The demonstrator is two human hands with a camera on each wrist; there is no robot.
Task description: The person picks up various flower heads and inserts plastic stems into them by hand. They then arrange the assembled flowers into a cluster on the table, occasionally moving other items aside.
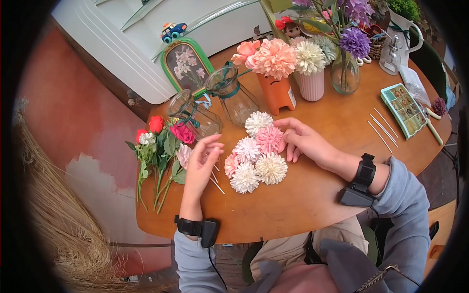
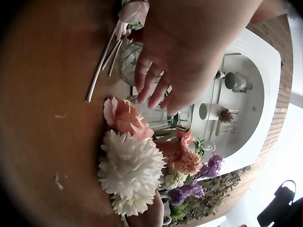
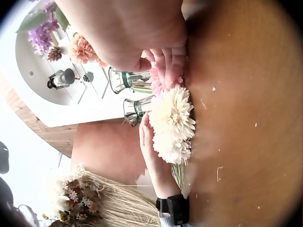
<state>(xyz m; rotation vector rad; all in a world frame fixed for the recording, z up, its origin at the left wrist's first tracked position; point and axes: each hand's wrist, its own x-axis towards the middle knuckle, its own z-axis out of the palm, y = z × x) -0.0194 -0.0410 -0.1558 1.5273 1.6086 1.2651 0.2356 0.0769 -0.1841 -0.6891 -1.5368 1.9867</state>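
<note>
Several round flower heads lie grouped on the wooden table: a pink one (image 1: 269, 139), white ones (image 1: 245, 177) and a cream one (image 1: 271, 168). My right hand (image 1: 308, 143) touches the right side of the pink head, fingers bent loosely; the right wrist view shows its fingertips against the pink petals (image 3: 158, 81). My left hand (image 1: 199, 168) hovers left of the group, fingers relaxed and holding nothing. In the left wrist view, the left hand (image 2: 175, 61) is above a peach flower (image 2: 127, 119) and a white one (image 2: 131, 163).
Stemmed roses (image 1: 156, 125) lie at the left, with white sticks (image 1: 217, 185) beside my left hand. Two glass vases (image 1: 234, 100), a green-framed picture (image 1: 185, 66), an orange pot (image 1: 276, 93) and a pink vase (image 1: 311, 87) stand behind. A compartment box (image 1: 404, 110) and more sticks (image 1: 383, 128) lie right.
</note>
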